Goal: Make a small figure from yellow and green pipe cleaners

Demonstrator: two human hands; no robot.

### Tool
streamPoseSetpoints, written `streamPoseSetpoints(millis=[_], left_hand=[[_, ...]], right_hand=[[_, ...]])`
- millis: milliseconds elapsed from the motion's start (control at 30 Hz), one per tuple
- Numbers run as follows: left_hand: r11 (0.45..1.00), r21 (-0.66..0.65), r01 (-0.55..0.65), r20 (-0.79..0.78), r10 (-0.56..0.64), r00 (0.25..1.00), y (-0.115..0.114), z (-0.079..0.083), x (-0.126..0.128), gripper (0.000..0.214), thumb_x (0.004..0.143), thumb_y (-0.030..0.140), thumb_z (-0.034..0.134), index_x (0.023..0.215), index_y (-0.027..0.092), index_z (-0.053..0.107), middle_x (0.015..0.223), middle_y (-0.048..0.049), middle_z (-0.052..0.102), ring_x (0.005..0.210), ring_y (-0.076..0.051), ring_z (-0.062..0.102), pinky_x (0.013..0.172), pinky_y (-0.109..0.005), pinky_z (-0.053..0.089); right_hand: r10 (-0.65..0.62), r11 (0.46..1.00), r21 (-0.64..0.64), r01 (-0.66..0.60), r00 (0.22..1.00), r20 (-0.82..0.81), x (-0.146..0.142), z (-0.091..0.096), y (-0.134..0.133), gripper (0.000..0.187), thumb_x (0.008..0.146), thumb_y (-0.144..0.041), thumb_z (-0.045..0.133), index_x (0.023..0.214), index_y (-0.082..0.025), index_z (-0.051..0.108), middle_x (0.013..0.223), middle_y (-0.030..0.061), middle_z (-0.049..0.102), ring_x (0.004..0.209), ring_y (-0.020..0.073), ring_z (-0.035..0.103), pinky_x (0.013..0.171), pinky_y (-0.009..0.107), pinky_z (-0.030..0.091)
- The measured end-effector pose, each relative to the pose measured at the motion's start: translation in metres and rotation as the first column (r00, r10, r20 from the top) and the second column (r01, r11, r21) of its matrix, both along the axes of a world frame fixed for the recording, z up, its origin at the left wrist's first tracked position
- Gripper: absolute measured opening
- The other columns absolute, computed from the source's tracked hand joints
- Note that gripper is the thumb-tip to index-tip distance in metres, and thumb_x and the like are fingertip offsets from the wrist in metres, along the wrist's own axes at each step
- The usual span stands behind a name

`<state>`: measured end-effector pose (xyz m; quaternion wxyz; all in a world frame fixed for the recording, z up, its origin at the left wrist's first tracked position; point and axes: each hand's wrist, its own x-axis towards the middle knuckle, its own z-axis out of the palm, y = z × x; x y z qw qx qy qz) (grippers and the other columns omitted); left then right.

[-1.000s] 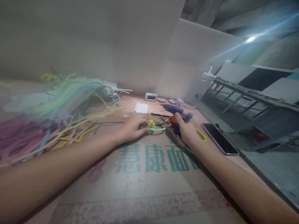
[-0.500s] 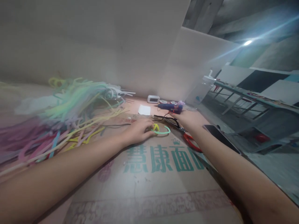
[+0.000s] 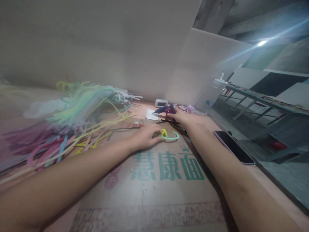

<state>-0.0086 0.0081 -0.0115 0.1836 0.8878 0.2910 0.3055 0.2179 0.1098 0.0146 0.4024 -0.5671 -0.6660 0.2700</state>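
My left hand [image 3: 147, 137] is closed on a bent pipe cleaner piece [image 3: 172, 138], with a yellow looped part by the fingertips and a mint-green curved end reaching to the right. Farther back, my right hand [image 3: 180, 116] wraps round a dark blue hot glue gun [image 3: 164, 110], whose nozzle points left over a small white paper [image 3: 150, 114]. A small red light shows on the gun. Black pliers or scissors handles lie partly hidden beneath my right forearm.
Many coloured pipe cleaners [image 3: 79, 106] are heaped at the left. A white digital clock [image 3: 161, 103] stands at the back, a clear bottle [image 3: 217, 88] at the back right. A phone [image 3: 233, 146] lies near the right edge. Printed cardboard [image 3: 149, 193] covers the front.
My right hand has taken hold of the glue gun and lifted it, its nozzle shifting left over the white paper. My left hand keeps the pipe cleaner piece. The view has shifted slightly.
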Motion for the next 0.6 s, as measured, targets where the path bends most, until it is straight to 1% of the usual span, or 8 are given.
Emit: streamPoseSetpoints(millis=[100, 167, 233, 300, 367, 433, 500, 600], left_hand=[[1.0, -0.005, 0.0, 0.013, 0.0, 1.0, 0.001, -0.001, 0.0, 0.019, 0.092, 0.037, 0.059, 0.094, 0.02, 0.066, 0.109, -0.0085, 0.071, 0.103, -0.024, 0.065, 0.092, -0.036, 0.049], [1.0, -0.017, -0.021, 0.032, 0.022, 0.999, 0.002, -0.001, 0.0, 0.017, 0.091, 0.035, 0.06, 0.095, 0.02, 0.066, 0.108, -0.0076, 0.071, 0.101, -0.024, 0.064, 0.09, -0.036, 0.049], [0.997, -0.038, -0.065, 0.051, 0.067, 0.996, 0.003, 0.0, 0.0, 0.017, 0.09, 0.034, 0.06, 0.096, 0.02, 0.066, 0.107, -0.0074, 0.07, 0.1, -0.024, 0.064, 0.089, -0.036, 0.049], [0.992, -0.058, -0.114, 0.068, 0.117, 0.991, 0.003, 0.0, 0.0, 0.018, 0.089, 0.035, 0.06, 0.096, 0.019, 0.066, 0.105, -0.0078, 0.069, 0.101, -0.024, 0.063, 0.09, -0.037, 0.048], [0.986, -0.065, -0.152, 0.087, 0.157, 0.984, 0.003, 0.002, 0.0, 0.018, 0.089, 0.035, 0.059, 0.092, 0.019, 0.065, 0.103, -0.0079, 0.069, 0.1, -0.025, 0.062, 0.09, -0.037, 0.048], [0.978, -0.076, -0.195, 0.103, 0.202, 0.974, 0.003, 0.003, 0.0, 0.017, 0.088, 0.035, 0.059, 0.089, 0.018, 0.063, 0.1, -0.0077, 0.069, 0.097, -0.025, 0.062, 0.088, -0.037, 0.048], [0.966, -0.099, -0.24, 0.104, 0.25, 0.963, 0.002, 0.004, -0.001, 0.016, 0.087, 0.035, 0.059, 0.088, 0.019, 0.06, 0.097, -0.007, 0.068, 0.095, -0.024, 0.062, 0.085, -0.037, 0.047], [0.956, -0.135, -0.26, 0.097, 0.274, 0.957, 0.001, 0.006, -0.003, 0.017, 0.088, 0.035, 0.055, 0.09, 0.019, 0.06, 0.098, -0.0064, 0.068, 0.095, -0.024, 0.061, 0.086, -0.037, 0.047]], right_hand=[[-0.027, 0.999, 0.019, 0.027, 1.0, -0.009, 0.008, 0.0, -0.001, 0.034, 0.067, -0.023, 0.076, 0.099, -0.015, 0.067, 0.087, 0.0049, 0.072, 0.084, 0.0194, 0.065, 0.088, 0.04, 0.052], [-0.077, 0.995, 0.054, 0.079, 0.997, -0.023, 0.014, -0.001, -0.006, 0.039, 0.07, -0.025, 0.073, 0.106, -0.014, 0.065, 0.096, 0.0082, 0.071, 0.091, 0.0209, 0.065, 0.092, 0.042, 0.051], [-0.138, 0.984, 0.11, 0.143, 0.989, -0.051, 0.02, -0.003, -0.016, 0.043, 0.076, -0.028, 0.067, 0.116, -0.013, 0.061, 0.11, 0.0124, 0.068, 0.102, 0.0226, 0.063, 0.098, 0.043, 0.048], [-0.164, 0.966, 0.185, 0.18, 0.981, -0.1, 0.022, -0.004, -0.033, 0.044, 0.083, -0.032, 0.059, 0.122, -0.014, 0.056, 0.121, 0.014, 0.064, 0.111, 0.0218, 0.06, 0.102, 0.041, 0.045], [-0.12, 0.943, 0.291, 0.162, 0.98, -0.158, 0.02, -0.005, -0.054, 0.039, 0.086, -0.034, 0.056, 0.119, -0.014, 0.057, 0.119, 0.0139, 0.064, 0.108, 0.0215, 0.061, 0.1, 0.04, 0.046], [-0.093, 0.923, 0.361, 0.132, 0.988, -0.125, 0.015, -0.005, -0.075, 0.034, 0.09, -0.037, 0.054, 0.116, -0.016, 0.059, 0.113, 0.0115, 0.067, 0.103, 0.0213, 0.062, 0.096, 0.039, 0.047], [-0.066, 0.923, 0.381, 0.062, 0.998, -0.001, 0.007, -0.004, -0.092, 0.027, 0.091, -0.037, 0.053, 0.108, -0.018, 0.063, 0.106, 0.0099, 0.069, 0.097, 0.0219, 0.063, 0.09, 0.038, 0.049], [-0.012, 0.915, 0.4, -0.046, 0.99, 0.142, -0.003, -0.005, -0.106, 0.024, 0.093, -0.035, 0.051, 0.101, -0.019, 0.066, 0.097, 0.0081, 0.071, 0.086, 0.0209, 0.063, 0.081, 0.034, 0.049]])
